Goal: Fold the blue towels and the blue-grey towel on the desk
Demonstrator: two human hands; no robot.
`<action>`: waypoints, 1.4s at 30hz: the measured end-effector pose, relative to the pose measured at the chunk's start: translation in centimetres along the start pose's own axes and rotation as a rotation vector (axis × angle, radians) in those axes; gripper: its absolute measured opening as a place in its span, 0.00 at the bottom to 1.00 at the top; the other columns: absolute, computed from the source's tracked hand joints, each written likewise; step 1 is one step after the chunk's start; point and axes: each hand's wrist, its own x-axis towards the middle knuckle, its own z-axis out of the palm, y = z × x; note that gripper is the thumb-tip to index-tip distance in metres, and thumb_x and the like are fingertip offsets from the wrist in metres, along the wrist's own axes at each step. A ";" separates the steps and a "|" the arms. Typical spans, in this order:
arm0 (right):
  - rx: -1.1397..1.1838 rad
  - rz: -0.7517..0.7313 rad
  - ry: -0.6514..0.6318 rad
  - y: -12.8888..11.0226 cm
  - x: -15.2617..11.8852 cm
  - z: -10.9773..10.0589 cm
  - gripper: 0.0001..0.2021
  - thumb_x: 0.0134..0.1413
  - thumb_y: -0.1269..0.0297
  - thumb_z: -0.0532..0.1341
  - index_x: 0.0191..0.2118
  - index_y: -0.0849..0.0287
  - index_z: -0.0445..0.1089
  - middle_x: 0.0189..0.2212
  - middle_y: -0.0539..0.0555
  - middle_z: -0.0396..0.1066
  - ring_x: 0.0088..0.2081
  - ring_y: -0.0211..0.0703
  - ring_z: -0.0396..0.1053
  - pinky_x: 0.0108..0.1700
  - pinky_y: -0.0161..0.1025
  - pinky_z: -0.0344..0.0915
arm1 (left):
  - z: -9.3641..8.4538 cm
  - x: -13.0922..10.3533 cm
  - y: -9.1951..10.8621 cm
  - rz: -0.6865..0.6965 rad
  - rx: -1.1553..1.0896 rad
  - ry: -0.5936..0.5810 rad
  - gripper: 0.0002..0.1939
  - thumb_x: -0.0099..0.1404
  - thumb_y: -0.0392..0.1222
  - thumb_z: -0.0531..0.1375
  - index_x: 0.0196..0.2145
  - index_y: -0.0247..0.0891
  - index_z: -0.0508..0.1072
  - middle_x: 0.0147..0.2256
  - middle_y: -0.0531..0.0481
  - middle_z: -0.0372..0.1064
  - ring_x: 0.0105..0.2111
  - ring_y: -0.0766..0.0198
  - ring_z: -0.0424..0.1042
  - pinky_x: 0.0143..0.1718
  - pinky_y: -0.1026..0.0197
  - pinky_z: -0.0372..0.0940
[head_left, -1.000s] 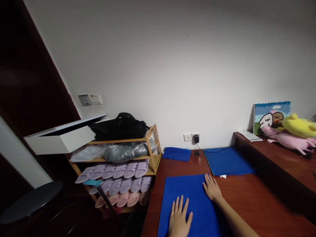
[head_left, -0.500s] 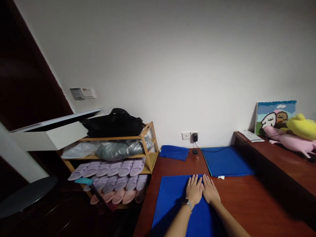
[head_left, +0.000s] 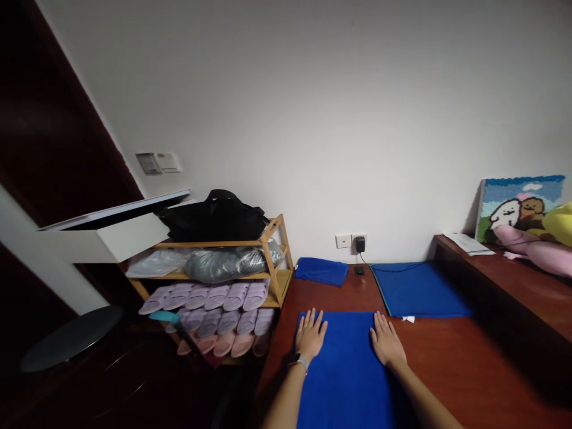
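Observation:
A blue cloth lies flat on the reddish-brown table. My left hand, with a watch at the wrist, rests flat on the cloth's far left corner, fingers spread. On the far right corner my right hand lies flat, fingers extended. Neither hand holds anything. Behind them, a small folded blue cloth sits near the wall. A larger blue cloth with a white tag lies to the right of it.
A wooden rack on the left carries a black bag and several slippers. A charger is plugged into the wall, its cable crossing the right cloth. A raised ledge at right bears plush toys and a picture.
My hands have moved apart, from side by side near the cloth's middle and right to its two far corners. The view has shifted slightly.

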 end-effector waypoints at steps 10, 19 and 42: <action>-0.030 0.001 -0.014 -0.3 -0.1 -0.5 0.35 0.72 0.55 0.38 0.76 0.72 0.45 0.76 0.60 0.42 0.77 0.47 0.40 0.76 0.49 0.39 | -1.0 -0.3 -4.0 -0.080 0.036 0.008 0.33 0.77 0.55 0.45 0.73 0.38 0.58 0.74 0.40 0.51 0.74 0.48 0.50 0.73 0.43 0.48; -0.054 -0.004 -0.014 -0.4 0.0 -0.5 0.34 0.72 0.56 0.37 0.76 0.71 0.44 0.76 0.60 0.42 0.77 0.47 0.40 0.76 0.49 0.40 | -0.4 0.0 3.7 0.122 0.048 0.086 0.32 0.79 0.53 0.41 0.74 0.37 0.56 0.74 0.43 0.51 0.74 0.52 0.48 0.74 0.44 0.47; -0.084 0.011 -0.033 -0.4 -0.1 -0.5 0.35 0.71 0.55 0.37 0.76 0.72 0.43 0.77 0.59 0.41 0.77 0.47 0.39 0.76 0.48 0.38 | 0.2 -1.0 -4.4 -0.031 0.094 -0.024 0.39 0.78 0.63 0.37 0.74 0.37 0.54 0.75 0.41 0.46 0.75 0.52 0.47 0.74 0.43 0.48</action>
